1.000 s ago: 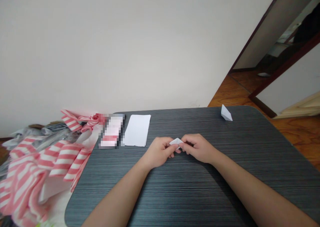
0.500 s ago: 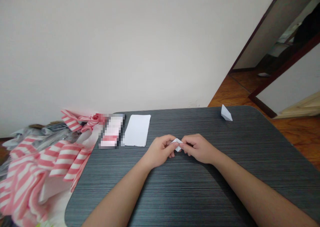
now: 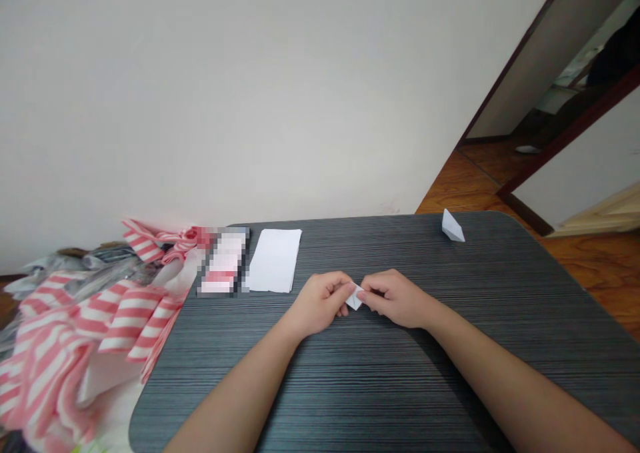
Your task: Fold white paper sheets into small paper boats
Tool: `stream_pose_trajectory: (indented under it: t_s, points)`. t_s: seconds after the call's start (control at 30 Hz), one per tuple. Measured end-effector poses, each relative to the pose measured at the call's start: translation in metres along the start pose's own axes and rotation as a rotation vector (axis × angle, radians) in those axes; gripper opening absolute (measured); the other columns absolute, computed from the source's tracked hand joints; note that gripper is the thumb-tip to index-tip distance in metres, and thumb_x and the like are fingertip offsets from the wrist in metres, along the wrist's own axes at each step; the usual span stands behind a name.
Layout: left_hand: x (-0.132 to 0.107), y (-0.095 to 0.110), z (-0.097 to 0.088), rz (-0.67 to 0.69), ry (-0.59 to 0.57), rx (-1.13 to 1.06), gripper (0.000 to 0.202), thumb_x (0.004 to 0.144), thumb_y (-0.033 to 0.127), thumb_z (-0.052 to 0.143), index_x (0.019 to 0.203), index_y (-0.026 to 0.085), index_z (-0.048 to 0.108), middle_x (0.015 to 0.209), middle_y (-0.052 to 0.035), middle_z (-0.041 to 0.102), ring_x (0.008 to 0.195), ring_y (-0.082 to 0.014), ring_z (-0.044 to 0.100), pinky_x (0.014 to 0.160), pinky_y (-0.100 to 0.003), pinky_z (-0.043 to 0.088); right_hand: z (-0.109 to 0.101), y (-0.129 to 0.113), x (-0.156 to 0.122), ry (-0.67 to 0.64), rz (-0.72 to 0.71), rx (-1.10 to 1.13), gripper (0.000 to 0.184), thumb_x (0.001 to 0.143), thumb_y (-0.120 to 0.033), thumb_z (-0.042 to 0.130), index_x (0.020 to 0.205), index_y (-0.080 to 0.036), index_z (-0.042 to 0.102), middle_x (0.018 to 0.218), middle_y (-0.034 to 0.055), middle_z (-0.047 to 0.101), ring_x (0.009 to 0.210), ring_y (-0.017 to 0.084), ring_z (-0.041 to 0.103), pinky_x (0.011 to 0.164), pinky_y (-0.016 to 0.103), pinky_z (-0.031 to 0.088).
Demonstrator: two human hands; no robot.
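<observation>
left hand (image 3: pixel 320 303): over middle of worktop (image 3: pixel 505 366); fingers (image 3: pixel 339 284) curled in, pinching left side of folded paper (image 3: pixel 355 299); forearm angled in from near edge

right hand (image 3: pixel 397 299): just beside left hand, knuckles up; thumb and forefinger closed on right side of folded paper

fingers: together on both hands; clamped on folded paper from opposite sides, fingertips almost meeting; exact contact points partly hidden

folded paper: small, white, pointed; between both hands, near middle of worktop; mostly covered by fingers; contact with worktop impossible to tell; layer count hidden

handling (judgement): pinch close to working edge, as piece is small; one hand best kept as steady anchor, other doing the fine shaping; edges better lined up before any pressure; crease best set with a firm fingertip slide, not a squeeze; light grip at corners to avoid crumpling

rest: white sheet (image 3: pixel 274 260) flat near far edge of worktop; pixelated patch (image 3: pixel 223 261) beside it; small folded paper shape (image 3: pixel 453 226) at far right edge; striped cloth (image 3: pixel 95 320), pink and white, heaped at left; wooden floor (image 3: pixel 465 186) beyond right side
</observation>
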State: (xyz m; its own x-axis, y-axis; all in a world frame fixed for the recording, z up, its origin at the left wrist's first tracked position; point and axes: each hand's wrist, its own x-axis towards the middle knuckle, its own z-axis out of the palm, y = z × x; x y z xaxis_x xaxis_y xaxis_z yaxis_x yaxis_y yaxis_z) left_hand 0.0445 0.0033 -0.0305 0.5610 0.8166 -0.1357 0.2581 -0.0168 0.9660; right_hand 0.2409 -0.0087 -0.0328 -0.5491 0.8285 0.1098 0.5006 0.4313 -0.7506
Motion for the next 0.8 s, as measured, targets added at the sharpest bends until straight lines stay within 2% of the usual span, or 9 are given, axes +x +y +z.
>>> stream_pose_trajectory:
  t_s: [0.2, 0.3, 0.4, 0.5, 0.8]
  points:
    - [0.0005, -0.0033, -0.0006, 0.008, 0.011, 0.023, 0.032, 0.089, 0.042, 0.044, 0.078, 0.015, 0.059, 0.055, -0.0011, 0.059, 0.050, -0.0105, 0.055, 0.050, -0.021, 0.041, 0.0010, -0.0017, 0.0005, 0.018, 0.015, -0.001, 0.028, 0.089, -0.028, 0.048, 0.065, -0.017, 0.054, 0.056, -0.0029, 0.052, 0.052, 0.010, 0.047, 0.051, 0.021, 0.033]
    - [0.0011, -0.0036, 0.0000, 0.001, 0.006, -0.031, 0.029, 0.087, 0.041, 0.047, 0.083, 0.014, 0.058, 0.057, -0.0008, 0.060, 0.050, -0.0105, 0.055, 0.050, -0.021, 0.042, 0.0004, -0.0016, -0.0006, 0.029, 0.061, 0.035, 0.027, 0.090, -0.028, 0.047, 0.067, -0.017, 0.055, 0.054, -0.0030, 0.053, 0.050, 0.010, 0.047, 0.050, 0.021, 0.033]
    - [0.0012, -0.0027, 0.0005, -0.004, -0.035, -0.068, 0.026, 0.084, 0.038, 0.054, 0.089, 0.013, 0.059, 0.071, -0.0044, 0.066, 0.055, -0.0098, 0.056, 0.054, -0.022, 0.045, 0.0008, 0.0000, -0.0016, 0.049, 0.114, 0.079, 0.029, 0.092, -0.029, 0.044, 0.069, -0.016, 0.057, 0.055, -0.0023, 0.055, 0.049, 0.009, 0.048, 0.050, 0.020, 0.034]
    - [0.0008, -0.0015, 0.0003, -0.010, -0.060, -0.040, 0.024, 0.085, 0.035, 0.052, 0.086, 0.012, 0.060, 0.082, -0.0078, 0.068, 0.058, -0.0094, 0.056, 0.056, -0.022, 0.045, 0.0025, 0.0020, -0.0015, 0.067, 0.131, 0.093, 0.029, 0.092, -0.029, 0.045, 0.069, -0.016, 0.057, 0.057, -0.0019, 0.056, 0.049, 0.009, 0.049, 0.050, 0.020, 0.034]
    - [-0.0015, -0.0010, 0.0002, -0.008, -0.045, -0.002, 0.023, 0.086, 0.033, 0.050, 0.082, 0.013, 0.061, 0.078, -0.0061, 0.069, 0.057, -0.0090, 0.055, 0.055, -0.021, 0.044, 0.0025, 0.0034, -0.0004, 0.097, 0.102, 0.090, 0.023, 0.090, -0.027, 0.049, 0.071, -0.017, 0.058, 0.056, -0.0024, 0.055, 0.052, 0.010, 0.050, 0.052, 0.021, 0.035]
